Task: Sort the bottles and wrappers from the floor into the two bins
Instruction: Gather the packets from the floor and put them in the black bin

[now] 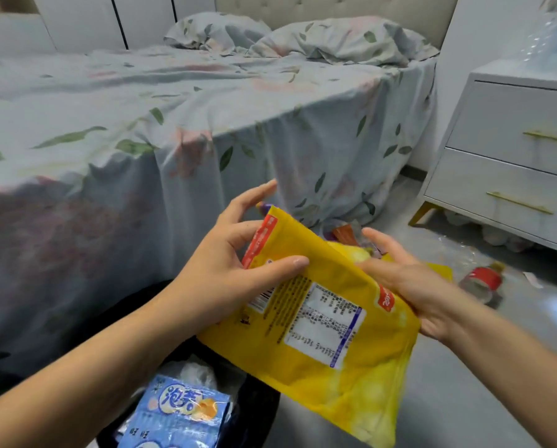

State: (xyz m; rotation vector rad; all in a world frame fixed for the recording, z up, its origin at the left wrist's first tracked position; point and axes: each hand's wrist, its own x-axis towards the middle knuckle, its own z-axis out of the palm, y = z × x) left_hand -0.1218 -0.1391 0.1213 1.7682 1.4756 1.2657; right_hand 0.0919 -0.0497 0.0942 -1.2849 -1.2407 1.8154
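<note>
Both my hands hold a large yellow snack wrapper [329, 337] above a black-lined bin [254, 412] at the bottom centre. My left hand [235, 266] pinches its upper left edge, thumb on the printed back. My right hand [409, 282] grips its right side along with some smaller wrappers [345, 236] behind it. A blue snack wrapper [180, 412] lies inside the bin. A plastic bottle with a red label [481, 281] lies on the grey floor to the right, with clear plastic film [455, 250] near it.
A bed with a leaf-patterned sheet [173, 124] fills the left and centre, its side right behind the bin. A white nightstand with gold handles [510, 163] stands at the right, with more litter [497, 234] under it. Grey floor [464, 399] lies to the right.
</note>
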